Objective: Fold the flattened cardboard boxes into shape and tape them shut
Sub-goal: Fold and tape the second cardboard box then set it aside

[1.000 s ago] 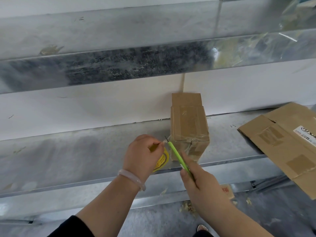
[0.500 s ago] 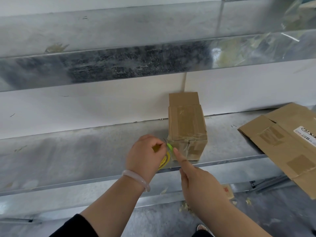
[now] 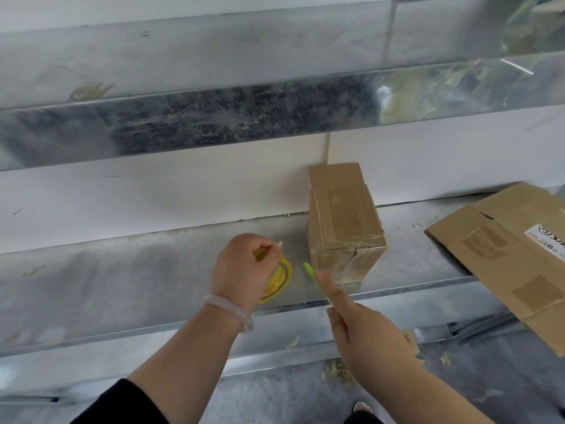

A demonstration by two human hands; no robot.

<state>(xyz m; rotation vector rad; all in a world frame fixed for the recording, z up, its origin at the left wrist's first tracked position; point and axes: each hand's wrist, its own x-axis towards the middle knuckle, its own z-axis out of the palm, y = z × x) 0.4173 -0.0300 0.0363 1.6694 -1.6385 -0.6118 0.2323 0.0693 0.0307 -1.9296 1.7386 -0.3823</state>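
Note:
A small folded cardboard box [image 3: 344,223] stands on the metal shelf [image 3: 122,270], clear tape over its top and front, one flap up at the back. My left hand [image 3: 241,267] grips a yellow tape roll [image 3: 279,281] just left of the box, a loose tape end sticking up from the fingers. My right hand [image 3: 363,328] holds a thin green cutter [image 3: 310,272], forefinger laid along it, its tip near the box's lower left corner. A flattened cardboard box [image 3: 513,255] with a white label lies at the right.
The shelf is galvanized metal against a white wall, with a second metal ledge [image 3: 214,123] above. The flattened cardboard overhangs the shelf's front edge. Below is a grey floor [image 3: 275,399] with scraps of debris.
My left hand has pulled the tape roll left, away from the box; the tape now ends free at my fingers. The green cutter has drawn back from the box's front corner.

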